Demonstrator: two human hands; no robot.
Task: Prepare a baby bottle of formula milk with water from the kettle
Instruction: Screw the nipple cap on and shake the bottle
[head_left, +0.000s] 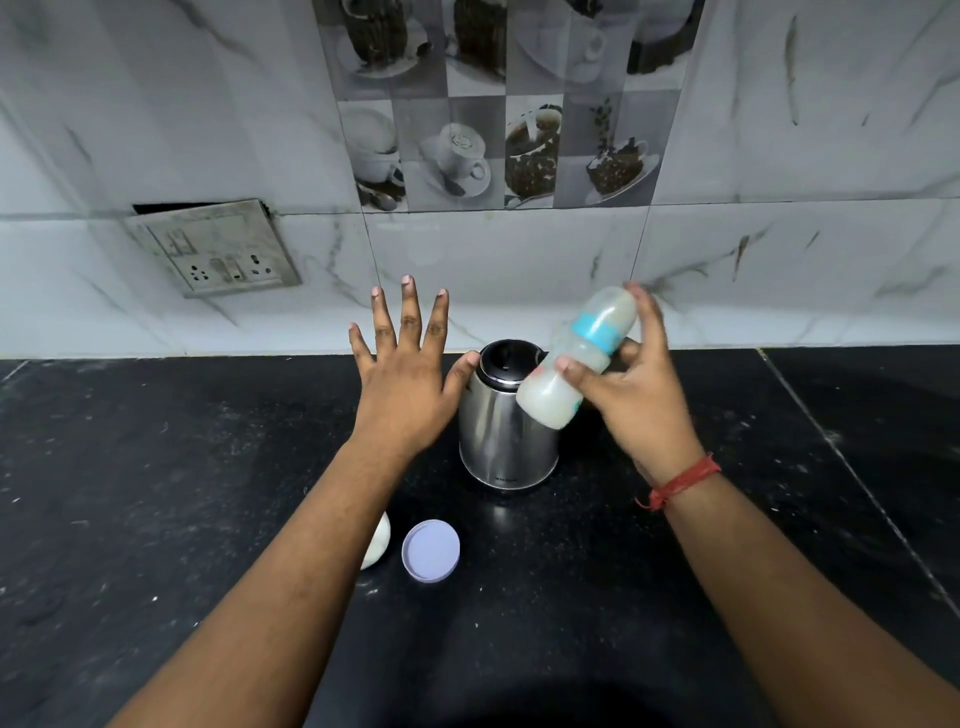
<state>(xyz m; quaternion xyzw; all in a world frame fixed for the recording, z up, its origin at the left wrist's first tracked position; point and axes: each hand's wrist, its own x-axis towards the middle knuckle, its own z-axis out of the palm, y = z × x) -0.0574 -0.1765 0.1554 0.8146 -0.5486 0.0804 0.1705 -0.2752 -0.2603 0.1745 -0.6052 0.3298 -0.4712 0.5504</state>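
Right hand (631, 395) grips the baby bottle (576, 358) around its lower body, fingers wrapped, thumb across the front; the bottle is held in the air, tilted with its capped end up and away toward the wall, just above and to the right of the kettle (506, 415). The bottle is blurred, which reads as motion. Its contents look cloudy white, and the blue collar (597, 328) is on with a clear cover over the teat end. Judgement: water and powder are already in, the top is screwed on, and the step in hand is shaking to mix. Left hand (408, 364) is empty, fingers spread flat, palm down, hovering just left of the kettle with the thumb close to or touching the kettle's rim; cannot tell which. Kettle stands upright on the black tabletop (156, 493), lid shut. Nearer the camera lies a lilac lid (431, 550), open side up, and beside it a white rounded object (376, 543), half hidden by the left forearm; probably the formula container, not certain. Next move, as I judge it: finish mixing until no clumps show, keeping a firm hold well clear of the kettle, then set the bottle upright on the tabletop and put the lilac lid on its container.
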